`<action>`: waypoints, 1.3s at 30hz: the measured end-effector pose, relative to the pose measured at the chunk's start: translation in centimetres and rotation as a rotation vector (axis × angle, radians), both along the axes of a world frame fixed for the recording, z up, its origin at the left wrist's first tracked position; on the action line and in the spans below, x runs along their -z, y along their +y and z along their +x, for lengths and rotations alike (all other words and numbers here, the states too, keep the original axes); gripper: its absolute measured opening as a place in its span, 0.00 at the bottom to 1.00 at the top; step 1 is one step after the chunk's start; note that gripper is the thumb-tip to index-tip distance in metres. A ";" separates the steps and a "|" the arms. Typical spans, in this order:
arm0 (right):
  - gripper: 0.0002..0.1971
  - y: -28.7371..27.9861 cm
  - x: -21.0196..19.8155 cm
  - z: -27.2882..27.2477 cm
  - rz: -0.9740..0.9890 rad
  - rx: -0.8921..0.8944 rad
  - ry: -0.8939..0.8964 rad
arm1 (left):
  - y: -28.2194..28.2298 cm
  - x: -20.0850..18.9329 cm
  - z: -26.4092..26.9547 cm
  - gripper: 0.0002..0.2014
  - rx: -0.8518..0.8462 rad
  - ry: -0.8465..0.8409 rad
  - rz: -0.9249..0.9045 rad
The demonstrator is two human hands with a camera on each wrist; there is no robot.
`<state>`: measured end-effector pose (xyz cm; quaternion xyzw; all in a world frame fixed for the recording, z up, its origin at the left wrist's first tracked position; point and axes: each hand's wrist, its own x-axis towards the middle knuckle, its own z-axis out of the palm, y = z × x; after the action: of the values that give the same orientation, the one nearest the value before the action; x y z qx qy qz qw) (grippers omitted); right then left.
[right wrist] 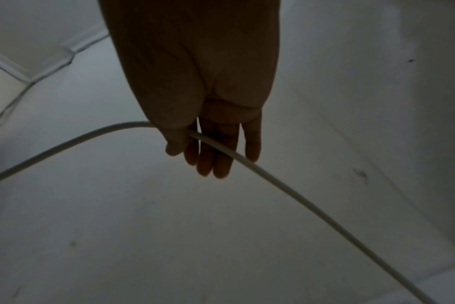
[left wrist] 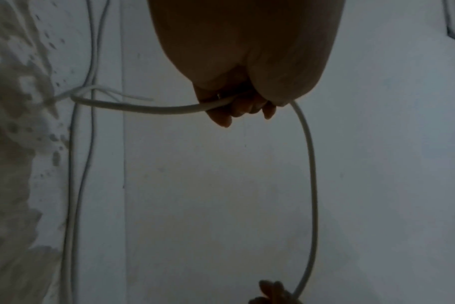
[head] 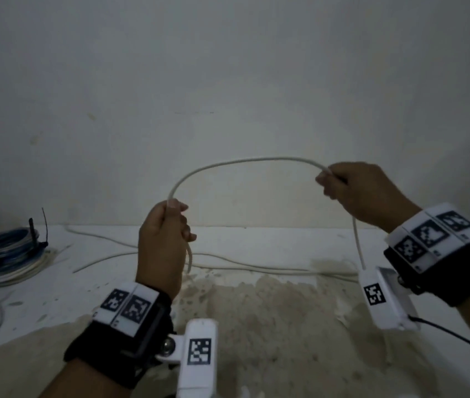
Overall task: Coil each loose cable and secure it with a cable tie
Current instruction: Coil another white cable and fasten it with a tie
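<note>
Cable (head: 245, 160) arches between both hands above the surface (head: 256, 242): left hand (head: 163, 242) fisted round one stretch, right hand (head: 366, 191) with thumb and fingers closed on another, the rest trailing down and along the surface. That looks like the first loop only just forming. Far left, a bundle (head: 9, 248) of blue and white coils already sits cinched with black ties (head: 44, 225). So this one still needs winding and tying.

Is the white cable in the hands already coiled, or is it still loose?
Still loose. The white cable makes only one open arch between the left hand and the right hand; the rest trails across the table.
</note>
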<state>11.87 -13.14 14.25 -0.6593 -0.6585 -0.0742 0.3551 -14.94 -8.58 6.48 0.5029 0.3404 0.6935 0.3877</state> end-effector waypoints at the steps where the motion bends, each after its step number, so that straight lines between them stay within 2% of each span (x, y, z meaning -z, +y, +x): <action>1: 0.17 -0.2 0.5 0.3 -0.059 0.008 0.057 | -0.2 -0.3 -0.1 0.13 0.036 0.028 -0.028; 3: 0.17 -0.5 1.2 0.5 -0.083 0.011 0.142 | -0.5 -0.5 0.0 0.09 0.088 0.227 -0.079; 5: 0.15 -0.9 1.7 0.0 -0.061 -0.026 0.164 | -1.3 -0.4 0.4 0.02 0.087 0.439 -0.054; 7: 0.11 -1.4 2.2 -1.1 -0.067 -0.068 0.136 | -2.4 -0.7 1.1 0.07 0.041 0.551 0.040; 10: 0.13 -1.6 3.0 -2.7 -0.058 -0.092 0.028 | -4.2 -2.0 2.2 0.15 0.020 0.559 0.146; 12: 0.14 -1.6 3.1 -3.1 -0.004 -0.078 -0.038 | -5.1 -2.8 2.7 0.17 0.115 0.483 0.117; 15: 0.13 -1.8 2.9 -2.6 0.067 -0.048 0.008 | -5.6 -3.6 2.4 0.20 0.348 0.202 0.050; 18: 0.12 -1.8 3.6 -1.1 0.009 0.007 -0.031 | -5.4 -4.3 1.3 0.16 0.387 -0.014 0.022; 20: 0.14 -1.6 4.5 0.1 -0.064 0.063 -0.074 | -4.9 -4.3 0.6 0.16 0.393 -0.067 0.006; 21: 0.14 -1.6 5.0 0.6 -0.066 0.085 -0.033 | -4.9 -4.2 0.2 0.15 0.409 -0.053 0.005; 22: 0.14 -1.7 5.1 1.1 -0.039 0.102 0.036 | -4.8 -4.0 -0.1 0.15 0.427 -0.015 0.006; 24: 0.13 -1.9 4.9 2.4 0.056 0.174 0.123 | -4.6 -3.1 -1.1 0.15 0.441 0.164 0.013; 28: 0.14 -2.2 3.0 4.9 0.160 0.325 0.132 | -4.4 -1.4 -4.1 0.20 0.391 0.693 -0.069; 30: 0.15 -2.1 2.3 5.5 0.161 0.373 0.097 | -4.1 -1.0 -5.7 0.16 0.269 0.842 -0.087; 31: 0.16 -1.9 2.1 5.4 0.087 0.393 0.059 | -4.0 -0.9 -6.3 0.14 0.201 0.838 -0.080; 33: 0.20 -1.2 1.9 4.1 -0.192 0.412 -0.034 | -3.9 -1.3 -6.6 0.15 0.060 0.732 -0.010; 35: 0.43 -0.7 2.0 1.5 -0.419 0.339 -0.058 | -4.2 -2.2 -6.3 0.13 -0.070 0.688 0.095; 36: 0.51 -0.8 1.9 -0.3 -0.406 0.262 -0.093 | -4.5 -2.8 -5.8 0.13 -0.103 0.716 0.134; 37: 0.53 -1.1 1.9 -2.5 -0.336 0.150 -0.165 | -4.7 -3.2 -5.4 0.12 -0.120 0.759 0.169; 39: 0.46 -2.1 2.6 -7.2 -0.125 -0.133 -0.303 | -4.9 -3.5 -4.3 0.11 -0.116 0.823 0.206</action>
<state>4.64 -15.24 11.69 -0.6164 -0.7499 -0.1082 0.2143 -19.25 -13.50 9.98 0.7537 0.4236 0.4860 0.1275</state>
